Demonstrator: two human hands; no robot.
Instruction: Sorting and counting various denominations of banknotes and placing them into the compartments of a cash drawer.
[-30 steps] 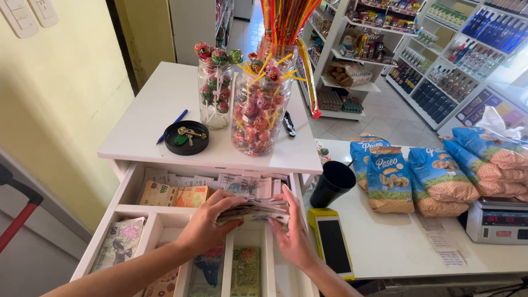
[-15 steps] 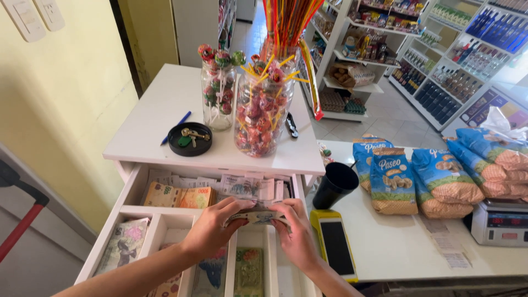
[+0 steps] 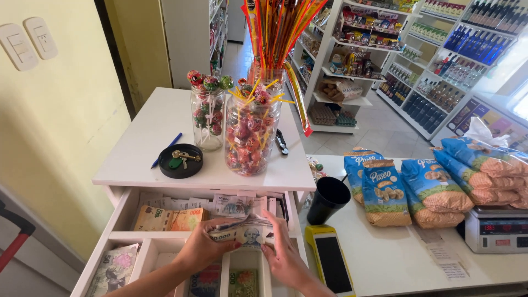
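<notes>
Hands: left hand (image 3: 201, 250) and right hand (image 3: 283, 256) grip a wad of banknotes (image 3: 242, 231) between them.
Below: open white cash drawer (image 3: 126, 235), notes in compartments.
Far: lollipop jars (image 3: 250, 135) on white counter (image 3: 148, 132).
Right: black cup (image 3: 328, 199), yellow card terminal (image 3: 330, 261).

The worktop (image 3: 159, 132) is plain white, and so is the drawer (image 3: 118, 212) under its front edge. The banknotes (image 3: 245, 234) held over the drawer are pale grey-blue with a printed portrait; a stack (image 3: 168, 219) by the drawer's back left corner is tan and orange. Near the worktop's front edge sits a black round dish (image 3: 180, 160) with a green tag and brass-coloured keys, a blue pen (image 3: 166, 149) beside it. The clear jar (image 3: 252, 135) holds red and pink sweets on yellow sticks — the smaller jar (image 3: 208, 118) red and green ones. The snack bags (image 3: 385, 190) are blue over tan, the cup (image 3: 328, 199) black, the card terminal (image 3: 330, 261) yellow-edged.
</notes>
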